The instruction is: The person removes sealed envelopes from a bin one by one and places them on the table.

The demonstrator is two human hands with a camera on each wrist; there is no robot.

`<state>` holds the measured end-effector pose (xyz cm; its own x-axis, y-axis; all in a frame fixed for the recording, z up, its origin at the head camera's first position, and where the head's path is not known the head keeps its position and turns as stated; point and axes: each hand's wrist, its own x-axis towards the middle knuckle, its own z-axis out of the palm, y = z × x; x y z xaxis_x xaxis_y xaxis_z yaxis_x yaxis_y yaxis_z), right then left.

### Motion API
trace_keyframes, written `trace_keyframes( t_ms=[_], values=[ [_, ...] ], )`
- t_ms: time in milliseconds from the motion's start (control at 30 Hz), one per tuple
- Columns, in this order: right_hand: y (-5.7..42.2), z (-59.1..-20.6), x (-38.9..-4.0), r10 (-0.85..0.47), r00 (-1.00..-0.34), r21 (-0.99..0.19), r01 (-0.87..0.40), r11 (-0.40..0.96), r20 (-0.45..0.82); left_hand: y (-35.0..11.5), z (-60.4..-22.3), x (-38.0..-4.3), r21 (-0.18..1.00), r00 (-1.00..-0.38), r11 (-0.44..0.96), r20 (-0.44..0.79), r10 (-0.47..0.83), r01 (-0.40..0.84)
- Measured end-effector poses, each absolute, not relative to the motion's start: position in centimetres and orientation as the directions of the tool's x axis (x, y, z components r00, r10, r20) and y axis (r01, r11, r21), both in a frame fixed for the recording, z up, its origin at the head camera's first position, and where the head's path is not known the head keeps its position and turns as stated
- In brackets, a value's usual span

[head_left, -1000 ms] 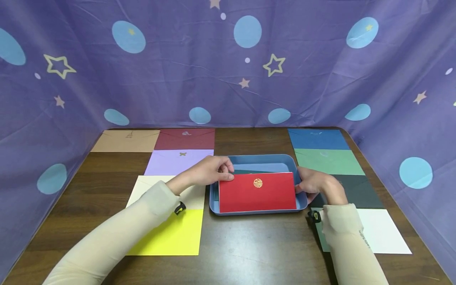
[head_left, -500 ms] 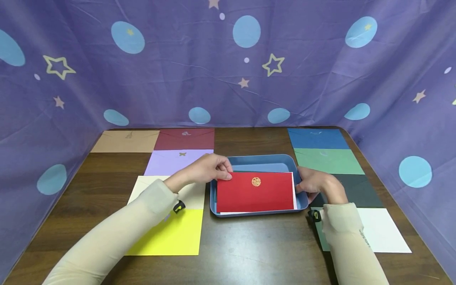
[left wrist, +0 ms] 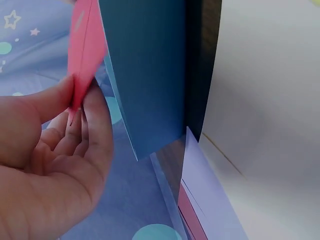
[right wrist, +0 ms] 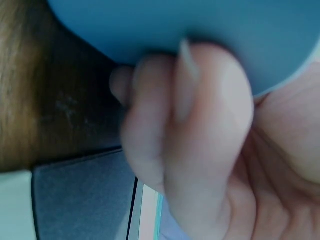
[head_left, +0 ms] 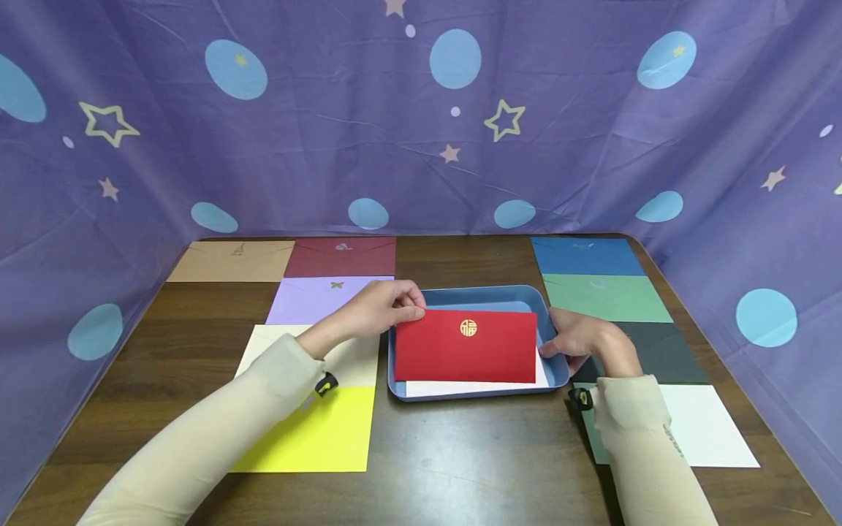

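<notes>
My left hand point(head_left: 375, 310) pinches the upper left corner of a red envelope point(head_left: 463, 354) with a gold emblem, between thumb and fingers. The envelope is lifted over a blue tray point(head_left: 473, 294). In the left wrist view, the red envelope point(left wrist: 90, 42) appears nearly edge-on, apart from the tray's outer wall point(left wrist: 147, 80). Beneath it in the tray, a white envelope or card point(head_left: 483, 387) shows along the front and right; the rest is hidden. My right hand point(head_left: 585, 337) grips the tray's right side, thumb at the rim and fingers against the outer wall point(right wrist: 215, 25).
Left of the tray lie tan point(head_left: 230, 264), burgundy point(head_left: 345, 261), lavender point(head_left: 299, 301), cream point(head_left: 263, 343) and yellow point(head_left: 329, 431) envelopes. To its right lie blue point(head_left: 585, 259), green point(head_left: 608, 299), dark point(head_left: 661, 354) and white point(head_left: 713, 427) ones. A purple curtain point(head_left: 368, 161) hangs behind the table.
My left hand has raised the red envelope and drawn it slightly left and away from me, uncovering the white piece below. My right hand has stayed on the tray.
</notes>
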<state>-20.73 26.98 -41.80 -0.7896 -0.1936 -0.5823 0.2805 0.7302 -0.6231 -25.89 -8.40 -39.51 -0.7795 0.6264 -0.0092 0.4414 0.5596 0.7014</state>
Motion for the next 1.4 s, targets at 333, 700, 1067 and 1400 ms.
trace_keyframes(
  t_ms=[333,700,1067,1400],
  values=[
    [26.9,-41.9,-20.9,-0.191,-0.786,-0.615,0.281,0.737,-0.588,-9.3,-39.6,-24.6,0.788,-0.77,0.547,-0.153,0.619,0.283],
    [27.1,-42.1,-20.8,-0.224,-0.791,-0.645,0.261,0.718,-0.57,-10.6,-39.8,-22.6,0.879,-0.732,0.443,-0.184,0.656,0.176],
    [27.1,-41.9,-20.7,-0.212,-0.786,-0.621,0.26,0.739,-0.581,-13.3,-38.4,-22.8,0.933,-0.879,0.339,-0.062,0.473,0.117],
    [27.0,-41.9,-20.7,-0.249,-0.79,-0.645,0.226,0.73,-0.56,-19.2,-36.1,-24.5,0.933,-0.957,0.327,0.05,0.287,0.147]
  ],
)
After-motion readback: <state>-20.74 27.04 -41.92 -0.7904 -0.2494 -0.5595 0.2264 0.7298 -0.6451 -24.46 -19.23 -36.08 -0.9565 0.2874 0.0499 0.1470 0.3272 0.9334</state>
